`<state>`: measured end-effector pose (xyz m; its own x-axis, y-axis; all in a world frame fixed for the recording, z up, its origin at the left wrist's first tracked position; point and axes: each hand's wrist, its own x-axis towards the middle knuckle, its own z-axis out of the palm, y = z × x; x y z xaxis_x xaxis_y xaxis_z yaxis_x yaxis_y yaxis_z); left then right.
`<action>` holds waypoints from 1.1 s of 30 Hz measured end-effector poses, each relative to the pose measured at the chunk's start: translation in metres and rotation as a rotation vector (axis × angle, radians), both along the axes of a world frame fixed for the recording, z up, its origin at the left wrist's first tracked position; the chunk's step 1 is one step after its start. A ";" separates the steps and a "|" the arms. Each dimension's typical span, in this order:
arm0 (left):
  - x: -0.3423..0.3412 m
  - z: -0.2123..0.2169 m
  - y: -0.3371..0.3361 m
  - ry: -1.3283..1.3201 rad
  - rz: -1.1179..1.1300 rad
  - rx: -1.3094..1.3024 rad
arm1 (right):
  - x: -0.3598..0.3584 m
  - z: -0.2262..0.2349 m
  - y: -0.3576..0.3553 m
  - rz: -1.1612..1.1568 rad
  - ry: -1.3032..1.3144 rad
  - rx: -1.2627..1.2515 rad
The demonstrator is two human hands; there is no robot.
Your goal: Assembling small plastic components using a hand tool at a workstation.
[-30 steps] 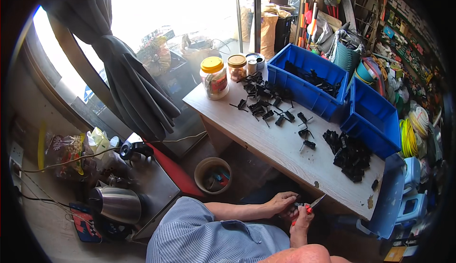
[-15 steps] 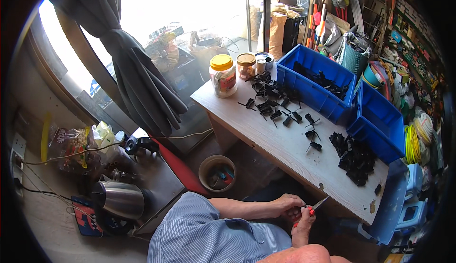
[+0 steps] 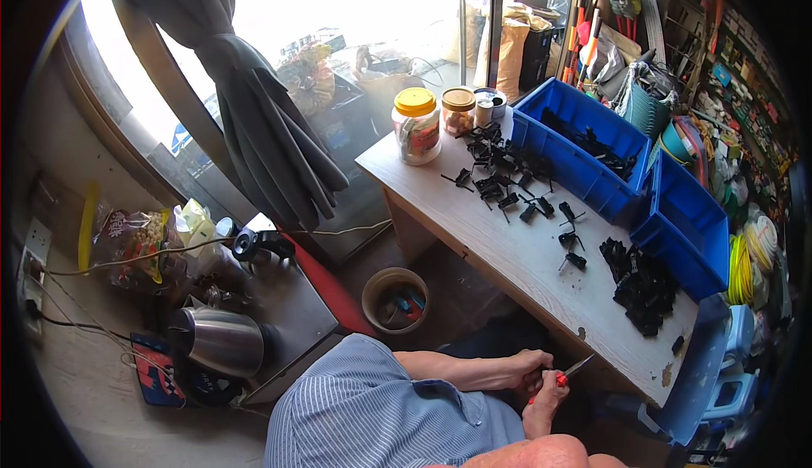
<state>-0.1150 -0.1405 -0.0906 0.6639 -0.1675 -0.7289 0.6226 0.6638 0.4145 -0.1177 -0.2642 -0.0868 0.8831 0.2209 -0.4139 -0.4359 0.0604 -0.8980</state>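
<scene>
My right hand is closed around red-handled scissors, their pointed metal blades angled up toward the front edge of the table. Close beside it, my left hand has its fingers pinched together over my lap; a small dark thing may be between them, but I cannot make it out. On the white table beyond lie loose black plastic parts with thin stems. A denser pile of black pieces lies nearer, at the right.
Two blue bins stand along the table's far right side, one holding black parts. A yellow-lidded jar stands at the far left corner. A waste bucket sits on the floor. A metal kettle rests on the side cabinet at left.
The whole view has shifted slightly, so things appear a little farther right. Both hands stay close together, with the scissors still in the right one.
</scene>
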 end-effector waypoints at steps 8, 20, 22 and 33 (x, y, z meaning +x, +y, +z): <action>-0.012 0.015 0.012 -0.365 -0.051 0.026 | -0.001 0.021 0.000 -0.065 -0.034 0.096; -0.021 0.035 0.064 -1.164 -0.262 0.589 | 0.018 0.023 0.013 -0.107 0.005 0.248; -0.018 0.037 0.064 -1.306 -0.334 0.875 | 0.018 0.032 0.016 -0.172 -0.005 0.175; -0.031 0.030 0.034 -1.191 -0.151 1.226 | 0.008 0.033 0.012 -0.163 -0.001 0.134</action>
